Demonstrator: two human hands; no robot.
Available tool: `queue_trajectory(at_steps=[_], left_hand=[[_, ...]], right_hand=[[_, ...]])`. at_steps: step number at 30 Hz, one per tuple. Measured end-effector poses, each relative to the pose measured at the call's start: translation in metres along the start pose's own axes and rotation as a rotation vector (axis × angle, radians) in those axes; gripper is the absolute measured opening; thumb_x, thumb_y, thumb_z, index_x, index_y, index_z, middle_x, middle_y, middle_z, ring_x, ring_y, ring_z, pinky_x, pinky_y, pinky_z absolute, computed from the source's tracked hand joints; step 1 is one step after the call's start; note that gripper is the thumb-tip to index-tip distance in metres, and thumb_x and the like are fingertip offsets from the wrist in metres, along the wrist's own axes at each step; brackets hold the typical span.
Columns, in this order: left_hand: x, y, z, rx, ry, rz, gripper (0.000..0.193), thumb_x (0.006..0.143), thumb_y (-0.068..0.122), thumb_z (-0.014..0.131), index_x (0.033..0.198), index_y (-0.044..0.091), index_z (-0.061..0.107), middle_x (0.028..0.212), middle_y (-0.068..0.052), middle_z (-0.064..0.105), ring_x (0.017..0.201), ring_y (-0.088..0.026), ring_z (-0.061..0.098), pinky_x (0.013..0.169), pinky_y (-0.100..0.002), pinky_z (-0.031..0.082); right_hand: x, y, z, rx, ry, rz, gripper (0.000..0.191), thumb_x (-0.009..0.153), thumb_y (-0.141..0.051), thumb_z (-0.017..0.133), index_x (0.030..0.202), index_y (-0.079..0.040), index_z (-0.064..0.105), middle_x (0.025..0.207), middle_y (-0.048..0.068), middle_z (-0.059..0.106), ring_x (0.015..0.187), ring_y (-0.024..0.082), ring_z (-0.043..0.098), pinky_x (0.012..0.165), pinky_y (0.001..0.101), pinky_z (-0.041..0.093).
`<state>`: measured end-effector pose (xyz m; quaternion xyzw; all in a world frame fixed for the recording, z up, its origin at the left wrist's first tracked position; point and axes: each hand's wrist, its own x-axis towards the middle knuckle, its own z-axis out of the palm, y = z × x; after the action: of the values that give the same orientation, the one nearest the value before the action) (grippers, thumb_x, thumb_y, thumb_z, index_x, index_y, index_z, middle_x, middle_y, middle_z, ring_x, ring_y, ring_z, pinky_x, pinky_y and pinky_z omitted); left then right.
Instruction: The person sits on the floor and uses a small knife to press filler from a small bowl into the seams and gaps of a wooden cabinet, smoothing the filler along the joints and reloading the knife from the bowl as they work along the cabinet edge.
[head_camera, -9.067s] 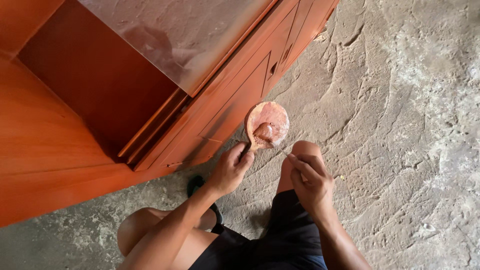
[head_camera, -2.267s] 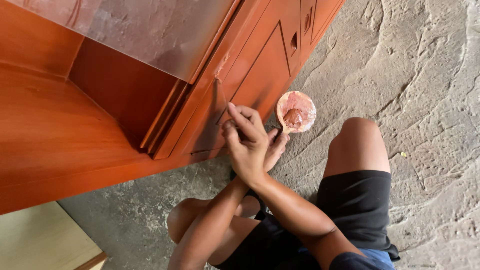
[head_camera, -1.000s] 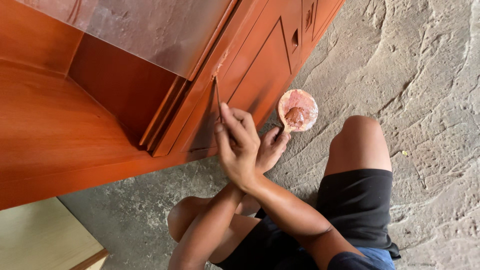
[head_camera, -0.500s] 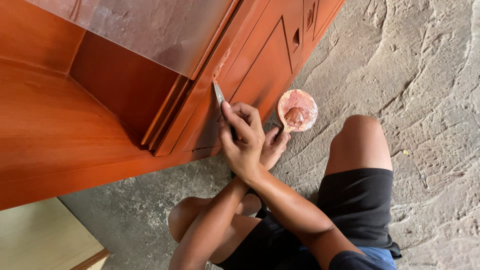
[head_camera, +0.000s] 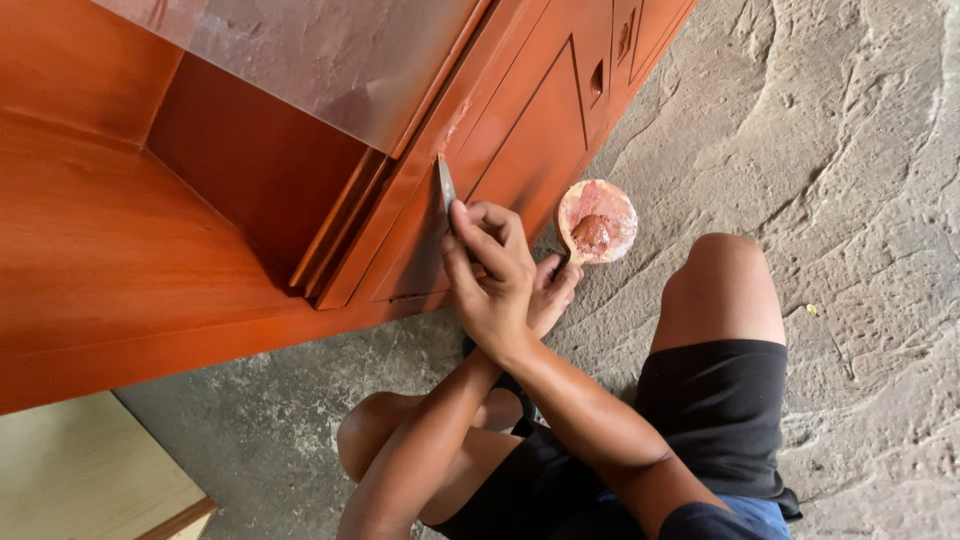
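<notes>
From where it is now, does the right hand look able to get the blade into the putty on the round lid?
Probably yes: the right hand holds the putty knife against the cabinet, and the lid, held by the left hand, sits close beside it, unobstructed.

Hidden and cut-off parts around the two hands

The left hand (head_camera: 548, 292) lies mostly behind the right hand (head_camera: 492, 275), only fingertips showing; the putty knife (head_camera: 445, 186) shows just its blade, the handle buried in the grip; the orange cabinet (head_camera: 120, 250) runs off the top and left edges; the round dish (head_camera: 597, 221) holds a paste too small to identify.

Rough concrete floor (head_camera: 850, 150), pale wood board (head_camera: 90, 470) btm-left.
</notes>
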<state>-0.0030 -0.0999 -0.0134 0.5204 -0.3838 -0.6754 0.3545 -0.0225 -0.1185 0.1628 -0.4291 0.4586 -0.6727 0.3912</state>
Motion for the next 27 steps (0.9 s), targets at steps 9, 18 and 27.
queue_trajectory(at_steps=[9,18,27], left_hand=[[0.005,-0.007,-0.004,-0.004,-0.064,0.058,0.021,0.107,0.030,0.058,0.098,0.012,0.054,0.073,0.006,0.044,0.063,-0.004,0.040,0.053,-0.022,0.033],[0.009,-0.017,-0.003,-0.025,-0.002,0.064,0.017,0.105,0.027,0.060,0.100,0.011,0.057,0.078,0.004,0.049,0.065,-0.005,0.043,0.053,-0.022,0.034],[0.003,-0.005,-0.008,-0.011,-0.026,0.046,0.017,0.105,0.026,0.060,0.101,0.010,0.058,0.078,0.004,0.049,0.066,-0.005,0.043,0.053,-0.022,0.034]], right_hand=[[0.012,0.003,-0.004,0.003,-0.003,-0.021,0.033,0.101,0.002,0.069,0.133,-0.003,0.068,0.122,0.004,0.060,0.099,0.009,0.060,0.081,0.0202,0.047],[0.016,-0.003,-0.004,-0.001,0.008,0.005,0.028,0.097,0.003,0.073,0.124,-0.002,0.072,0.118,0.006,0.061,0.095,0.009,0.061,0.079,0.0203,0.048],[0.027,0.002,-0.016,0.104,-0.011,0.053,0.037,0.099,0.007,0.062,0.134,-0.002,0.067,0.123,0.006,0.060,0.094,0.008,0.062,0.076,0.0194,0.052]])
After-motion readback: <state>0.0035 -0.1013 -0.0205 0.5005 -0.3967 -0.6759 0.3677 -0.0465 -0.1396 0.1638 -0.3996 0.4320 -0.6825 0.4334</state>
